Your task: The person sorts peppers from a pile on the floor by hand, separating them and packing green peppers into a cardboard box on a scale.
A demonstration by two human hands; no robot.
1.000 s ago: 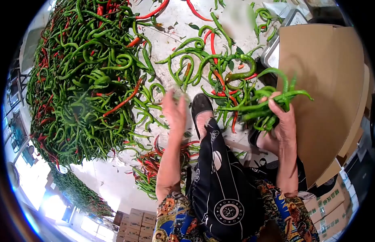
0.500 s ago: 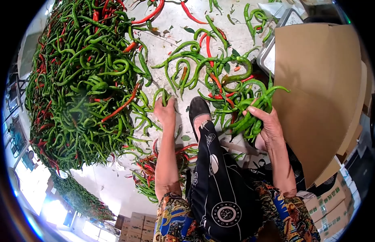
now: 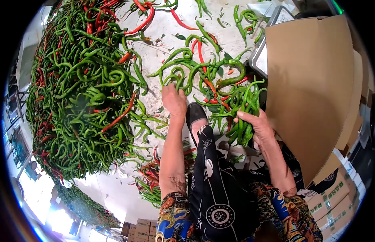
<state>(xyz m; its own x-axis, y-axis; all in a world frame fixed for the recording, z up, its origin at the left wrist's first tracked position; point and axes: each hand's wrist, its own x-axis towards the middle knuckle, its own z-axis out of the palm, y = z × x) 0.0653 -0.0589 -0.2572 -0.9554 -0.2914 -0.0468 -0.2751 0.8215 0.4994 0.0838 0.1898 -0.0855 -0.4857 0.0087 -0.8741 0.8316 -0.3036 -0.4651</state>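
Note:
My right hand point(image 3: 258, 124) is wrapped around a bunch of long green chili peppers point(image 3: 245, 103), its thumb across them and their tips pointing up. My left hand point(image 3: 174, 99) reaches down to the floor left of my shoe, its fingers closed at a curled green chili pepper point(image 3: 178, 76). Its fingertips are partly hidden behind the hand. Around both hands lie loose green peppers, with a few red chili peppers point(image 3: 210, 85) among them.
A large heap of green and red chilies point(image 3: 82, 88) rises on the left. On the right stand an open cardboard box point(image 3: 310, 80) and a metal-rimmed tray point(image 3: 258, 58). My black shoe point(image 3: 195, 113) rests on the floor. A smaller chili pile point(image 3: 149, 183) lies below my left arm.
My left hand has moved up and right, from a green pepper near the heap to the curled one. The right hand's bunch has turned more upright and moved slightly left.

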